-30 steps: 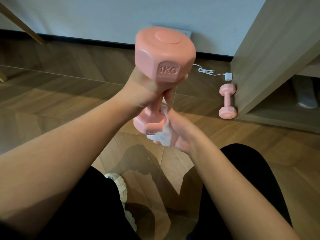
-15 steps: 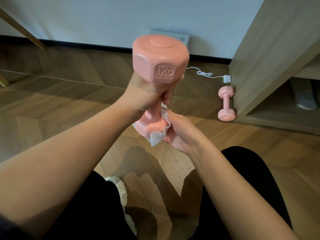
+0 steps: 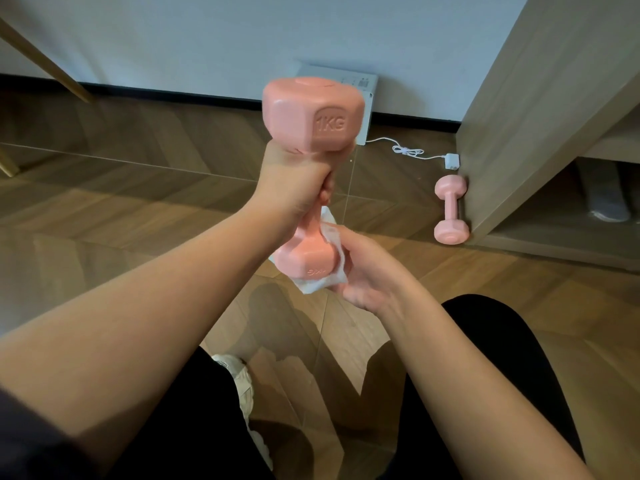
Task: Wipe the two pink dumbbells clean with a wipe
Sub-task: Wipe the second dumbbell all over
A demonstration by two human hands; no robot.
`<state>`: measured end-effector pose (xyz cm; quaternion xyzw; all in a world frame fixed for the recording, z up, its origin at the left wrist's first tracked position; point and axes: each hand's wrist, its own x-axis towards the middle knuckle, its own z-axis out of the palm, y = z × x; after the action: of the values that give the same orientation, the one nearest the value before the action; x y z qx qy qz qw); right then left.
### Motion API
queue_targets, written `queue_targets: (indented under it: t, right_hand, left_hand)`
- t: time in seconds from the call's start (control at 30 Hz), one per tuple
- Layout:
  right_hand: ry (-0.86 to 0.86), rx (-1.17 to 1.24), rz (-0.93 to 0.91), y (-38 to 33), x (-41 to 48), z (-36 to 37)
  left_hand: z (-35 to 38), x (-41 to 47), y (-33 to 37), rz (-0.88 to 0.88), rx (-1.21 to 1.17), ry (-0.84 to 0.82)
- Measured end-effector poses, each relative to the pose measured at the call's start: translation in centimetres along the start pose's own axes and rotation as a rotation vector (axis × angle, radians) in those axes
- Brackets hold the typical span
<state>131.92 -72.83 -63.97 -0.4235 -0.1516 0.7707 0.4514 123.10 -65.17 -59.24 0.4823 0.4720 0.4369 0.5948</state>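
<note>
The left hand (image 3: pixel 294 181) covers the handle of the held dumbbell (image 3: pixel 313 116), whose raised lettering on the lower head is too blurred to read. The wipe (image 3: pixel 332 271) is partly hidden behind that head and the right hand (image 3: pixel 367 271). The dumbbell hides part of the white box (image 3: pixel 360 81) at the wall, its label too small to read.

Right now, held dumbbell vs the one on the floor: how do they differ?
The held dumbbell is up in the air, roughly upright, gripped at the handle by the left hand; the floor dumbbell lies flat against the wooden cabinet, untouched. The held one has a white wipe pressed on its lower head by the right hand; nothing touches the floor one. Both are pink with faceted heads.
</note>
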Motion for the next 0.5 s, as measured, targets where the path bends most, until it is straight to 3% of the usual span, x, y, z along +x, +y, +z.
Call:
queue_targets:
  t: [0.1, 0.27, 0.4, 0.5]
  right_hand:
    - [-0.016, 0.018, -0.014, 0.0, -0.1, 0.2]
    - [0.196, -0.133, -0.043, 0.5, 0.7, 0.8]
    - [0.113, 0.016, -0.019, 0.8, 0.2, 0.5]
    - [0.073, -0.045, -0.025, -0.2, -0.3, -0.5]
  left_hand:
    - [-0.1, 0.2, 0.2, -0.022, -0.064, 0.088]
    - [1.0, -0.7, -0.3, 0.054, 0.078, 0.143]
    - [1.1, -0.7, -0.1, 0.000, 0.038, 0.233]
    - [0.4, -0.2, 0.5, -0.117, -0.021, 0.056]
